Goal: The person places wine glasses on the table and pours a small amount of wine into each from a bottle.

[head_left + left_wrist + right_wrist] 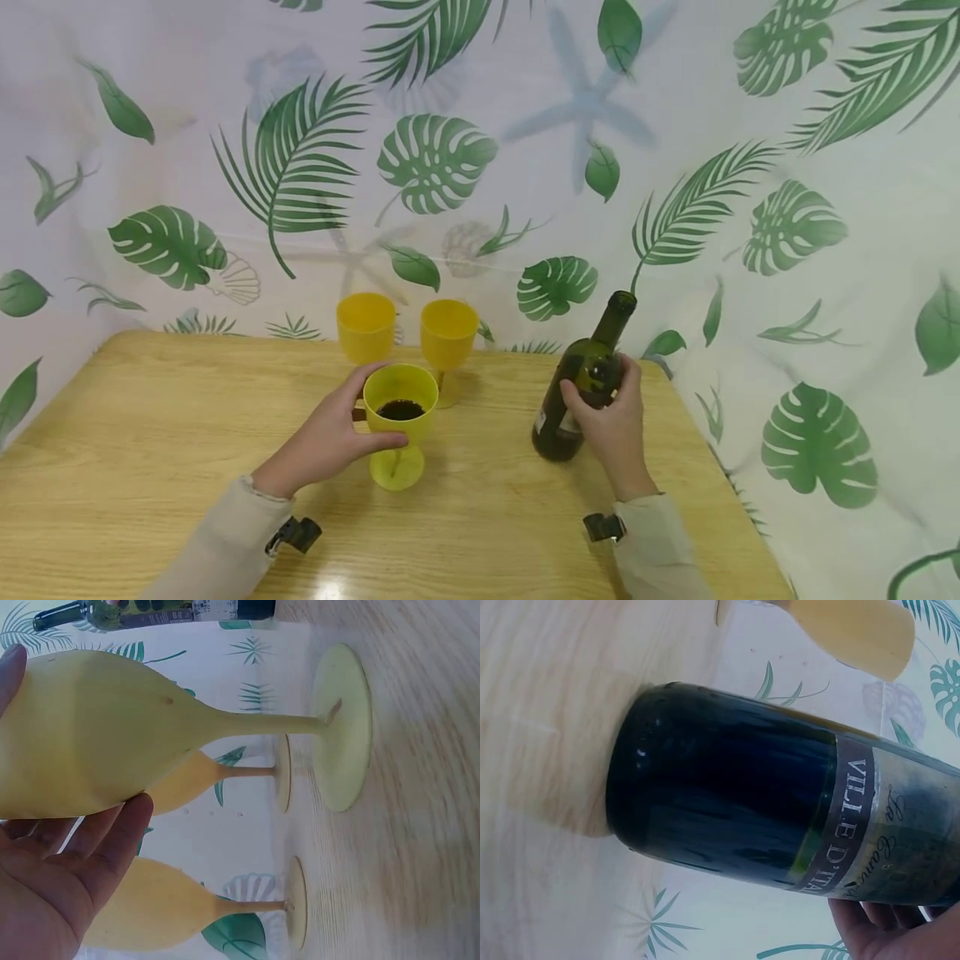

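Left hand [322, 442] cupped round filled yellow goblet [400, 417] on desk [150, 433]; right hand [611, 425] wrapped round tilted wine bottle [581, 383]. Glass likely heavy, slick (best gripped mid-body); goblet light, top-heavy, easily spilled.

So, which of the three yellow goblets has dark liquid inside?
The front goblet, held by the left hand, has dark liquid in its bowl. The two goblets behind it show none.
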Motion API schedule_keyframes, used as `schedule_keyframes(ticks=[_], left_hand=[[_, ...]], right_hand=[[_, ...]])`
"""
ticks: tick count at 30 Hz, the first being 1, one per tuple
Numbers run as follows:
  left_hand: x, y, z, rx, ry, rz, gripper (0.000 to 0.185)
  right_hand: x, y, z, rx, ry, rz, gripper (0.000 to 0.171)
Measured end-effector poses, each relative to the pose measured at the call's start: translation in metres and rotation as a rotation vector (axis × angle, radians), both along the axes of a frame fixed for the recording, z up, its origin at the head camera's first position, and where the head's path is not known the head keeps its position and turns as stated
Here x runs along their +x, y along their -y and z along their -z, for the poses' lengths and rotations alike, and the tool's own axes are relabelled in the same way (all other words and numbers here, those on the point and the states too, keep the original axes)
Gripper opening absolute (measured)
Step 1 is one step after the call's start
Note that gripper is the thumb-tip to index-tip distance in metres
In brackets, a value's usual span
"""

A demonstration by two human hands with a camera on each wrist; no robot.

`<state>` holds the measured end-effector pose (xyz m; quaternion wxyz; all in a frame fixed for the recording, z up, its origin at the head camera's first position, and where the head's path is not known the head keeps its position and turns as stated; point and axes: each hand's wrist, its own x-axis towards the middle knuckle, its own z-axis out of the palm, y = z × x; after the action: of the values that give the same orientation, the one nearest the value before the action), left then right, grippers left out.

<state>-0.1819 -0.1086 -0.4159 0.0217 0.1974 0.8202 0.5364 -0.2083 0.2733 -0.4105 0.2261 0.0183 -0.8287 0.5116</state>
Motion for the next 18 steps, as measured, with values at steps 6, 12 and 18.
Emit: schedule_keyframes(ticks=[6,12,18], left_hand=[[0.000,0.018,0.001,-0.008,-0.019,-0.041,0.091],[0.001,0.039,0.003,-0.015,-0.029,-0.081,0.092],[0.007,0.057,-0.001,-0.022,-0.029,-0.138,0.093]], right_hand=[[-0.004,0.003,0.000,0.004,-0.001,-0.015,0.079],[-0.004,0.002,0.000,0.001,-0.023,-0.021,0.077],[-0.002,-0.003,0.004,0.008,-0.016,-0.004,0.079]])
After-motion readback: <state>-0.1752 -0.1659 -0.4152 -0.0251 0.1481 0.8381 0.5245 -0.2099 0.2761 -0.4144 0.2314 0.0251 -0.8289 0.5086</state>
